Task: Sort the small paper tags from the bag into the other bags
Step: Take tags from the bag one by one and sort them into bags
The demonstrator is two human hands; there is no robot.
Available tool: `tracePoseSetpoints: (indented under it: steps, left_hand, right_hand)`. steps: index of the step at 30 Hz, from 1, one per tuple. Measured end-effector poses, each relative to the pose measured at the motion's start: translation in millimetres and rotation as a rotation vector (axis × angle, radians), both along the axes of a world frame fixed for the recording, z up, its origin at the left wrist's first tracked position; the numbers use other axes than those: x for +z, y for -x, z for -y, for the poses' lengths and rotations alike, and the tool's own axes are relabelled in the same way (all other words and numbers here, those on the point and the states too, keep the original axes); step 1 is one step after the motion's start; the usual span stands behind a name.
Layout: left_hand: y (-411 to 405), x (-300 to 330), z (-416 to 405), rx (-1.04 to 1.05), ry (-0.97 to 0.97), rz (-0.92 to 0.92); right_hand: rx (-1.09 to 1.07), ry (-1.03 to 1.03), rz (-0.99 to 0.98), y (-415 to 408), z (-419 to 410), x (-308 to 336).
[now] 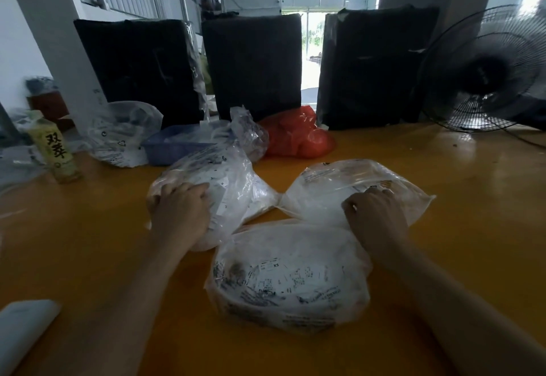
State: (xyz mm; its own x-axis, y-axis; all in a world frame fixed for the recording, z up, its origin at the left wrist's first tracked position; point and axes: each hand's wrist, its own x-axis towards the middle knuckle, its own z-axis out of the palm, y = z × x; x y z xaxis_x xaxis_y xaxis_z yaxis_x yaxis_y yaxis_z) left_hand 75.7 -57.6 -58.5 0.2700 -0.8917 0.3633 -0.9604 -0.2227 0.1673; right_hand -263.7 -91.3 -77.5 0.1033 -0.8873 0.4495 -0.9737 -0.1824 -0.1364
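On nearest bag (291,281), tag (273,266) marked "XS"

Glossy table (443,168); plastic (crinkled) bags (292,281)

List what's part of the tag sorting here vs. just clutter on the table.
Job:
near bag, open, holding tags
left bag, left hand on it
right bag, right hand on it

Clutter:
red bag
blue tray
bottle
fan
black bundles
far clear bag; role unclear
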Motion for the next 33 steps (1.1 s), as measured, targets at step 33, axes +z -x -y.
tracePoseSetpoints:
  steps: [33]
  left_hand:
    - [96.7, -13.4, -84.0, -0.370, -0.083, -1.526]
  right_hand:
    - [0.573, -0.343, 0.664, -57.7, -68.4, 10.5]
